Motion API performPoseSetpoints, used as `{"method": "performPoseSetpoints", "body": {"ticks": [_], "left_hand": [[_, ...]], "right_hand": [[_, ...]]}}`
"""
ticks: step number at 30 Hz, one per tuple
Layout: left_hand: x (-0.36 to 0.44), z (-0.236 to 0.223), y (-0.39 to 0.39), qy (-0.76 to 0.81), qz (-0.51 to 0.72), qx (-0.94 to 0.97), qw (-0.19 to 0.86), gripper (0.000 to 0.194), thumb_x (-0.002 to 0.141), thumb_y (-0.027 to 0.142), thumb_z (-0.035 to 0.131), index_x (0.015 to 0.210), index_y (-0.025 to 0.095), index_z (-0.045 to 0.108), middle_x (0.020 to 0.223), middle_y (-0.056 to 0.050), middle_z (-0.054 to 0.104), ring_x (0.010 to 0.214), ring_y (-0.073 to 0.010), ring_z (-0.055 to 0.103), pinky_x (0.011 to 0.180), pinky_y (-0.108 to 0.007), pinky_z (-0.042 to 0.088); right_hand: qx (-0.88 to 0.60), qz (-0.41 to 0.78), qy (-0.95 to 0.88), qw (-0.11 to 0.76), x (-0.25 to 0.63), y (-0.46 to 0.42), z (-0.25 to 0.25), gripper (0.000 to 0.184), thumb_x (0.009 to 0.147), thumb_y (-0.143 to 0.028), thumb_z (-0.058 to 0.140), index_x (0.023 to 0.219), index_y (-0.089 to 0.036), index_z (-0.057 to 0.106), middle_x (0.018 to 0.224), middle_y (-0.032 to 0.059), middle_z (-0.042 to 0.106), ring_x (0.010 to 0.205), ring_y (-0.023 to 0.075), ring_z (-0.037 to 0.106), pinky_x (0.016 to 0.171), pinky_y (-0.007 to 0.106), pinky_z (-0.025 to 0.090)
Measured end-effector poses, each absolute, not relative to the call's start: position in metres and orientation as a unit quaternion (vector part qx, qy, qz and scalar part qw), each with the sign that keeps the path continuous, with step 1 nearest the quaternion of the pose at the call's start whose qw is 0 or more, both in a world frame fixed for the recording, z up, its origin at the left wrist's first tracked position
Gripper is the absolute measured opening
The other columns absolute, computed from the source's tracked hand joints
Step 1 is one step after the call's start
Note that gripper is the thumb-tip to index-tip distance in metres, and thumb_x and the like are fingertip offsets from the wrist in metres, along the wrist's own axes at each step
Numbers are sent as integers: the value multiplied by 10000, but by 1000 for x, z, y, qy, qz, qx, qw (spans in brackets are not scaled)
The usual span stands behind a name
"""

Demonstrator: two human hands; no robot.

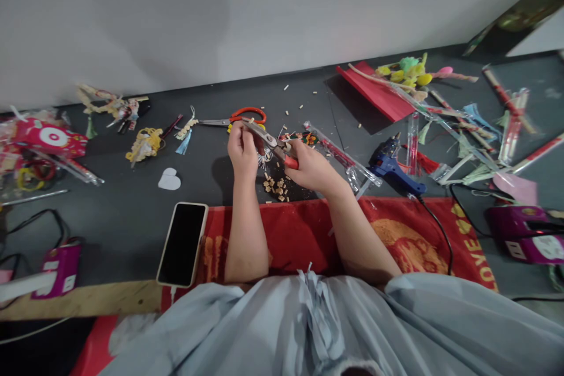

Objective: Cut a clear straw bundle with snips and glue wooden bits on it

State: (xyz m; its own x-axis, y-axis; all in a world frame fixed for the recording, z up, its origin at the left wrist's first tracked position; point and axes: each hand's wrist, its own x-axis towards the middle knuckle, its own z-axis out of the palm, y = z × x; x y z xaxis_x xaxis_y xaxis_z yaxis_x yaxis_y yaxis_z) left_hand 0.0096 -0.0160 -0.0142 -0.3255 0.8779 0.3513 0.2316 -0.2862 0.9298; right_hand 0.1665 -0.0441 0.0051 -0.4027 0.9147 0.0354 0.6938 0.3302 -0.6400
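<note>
Both my hands are raised above the middle of the dark table. In my right hand (308,169) is a pair of red-handled shears (269,141), its metal part slanting up to the left. My left hand (244,150) is closed at the far end of the metal; what its fingers pinch is hidden. Below the hands lies a small pile of short pale cut pieces (276,187). Behind my left hand lie orange-handled scissors (249,114), with their blades to the left. Partly covered by my hands is a patterned bundle with white strands (265,158).
A phone (183,244) lies front left, near a white heart-shaped piece (170,179). At right are a blue glue gun (392,165), a red sheet (379,91) and several wrapped sticks (513,123). A red towel (304,235) covers the front edge. Packets (50,136) crowd the left.
</note>
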Motion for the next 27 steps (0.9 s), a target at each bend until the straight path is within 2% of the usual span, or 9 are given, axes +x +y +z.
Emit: {"method": "performPoseSetpoints", "body": {"ticks": [5, 10, 15, 18, 22, 27], "left_hand": [[10, -14, -17, 512, 629, 513, 281, 433, 870, 625, 344, 861, 222, 503, 573, 47, 400, 397, -45, 380, 379, -195, 339], [13, -13, -16, 522, 623, 504, 291, 426, 873, 618, 344, 825, 217, 480, 574, 49, 421, 402, -45, 394, 389, -196, 349], [10, -22, -13, 543, 606, 521, 257, 501, 859, 651, 305, 921, 221, 554, 656, 5, 521, 583, -103, 552, 523, -241, 452], [8, -27, -12, 549, 602, 529, 238, 507, 859, 646, 309, 942, 219, 571, 686, -8, 548, 651, -118, 582, 579, -255, 479], [8, -26, -12, 551, 601, 525, 247, 482, 858, 632, 342, 937, 218, 574, 633, 12, 516, 565, -95, 545, 530, -232, 454], [10, -20, -14, 550, 592, 518, 282, 448, 863, 612, 367, 894, 203, 547, 582, 42, 457, 425, -44, 427, 401, -181, 349]], "right_hand": [[-520, 259, -791, 192, 167, -44, 6, 377, 692, -240, 435, 1053, -149, 497, 932, 136, 661, 786, 258, 592, 668, 335, 407], [-559, 234, -773, 191, 166, -44, 8, 355, 668, -220, 454, 1015, -164, 508, 840, 101, 659, 709, 241, 578, 619, 308, 364], [-576, 241, -759, 183, 164, -44, 7, 338, 667, -227, 461, 994, -166, 523, 824, 101, 659, 696, 242, 579, 614, 310, 362], [-582, 244, -757, 170, 164, -44, 6, 332, 669, -229, 458, 988, -164, 527, 822, 107, 657, 711, 255, 585, 616, 317, 368], [-582, 247, -758, 159, 164, -43, 6, 317, 677, -236, 455, 977, -169, 529, 843, 117, 666, 714, 261, 586, 619, 322, 369], [-577, 250, -763, 150, 164, -44, 8, 289, 665, -221, 453, 941, -178, 525, 822, 104, 664, 709, 258, 589, 599, 307, 348]]}}
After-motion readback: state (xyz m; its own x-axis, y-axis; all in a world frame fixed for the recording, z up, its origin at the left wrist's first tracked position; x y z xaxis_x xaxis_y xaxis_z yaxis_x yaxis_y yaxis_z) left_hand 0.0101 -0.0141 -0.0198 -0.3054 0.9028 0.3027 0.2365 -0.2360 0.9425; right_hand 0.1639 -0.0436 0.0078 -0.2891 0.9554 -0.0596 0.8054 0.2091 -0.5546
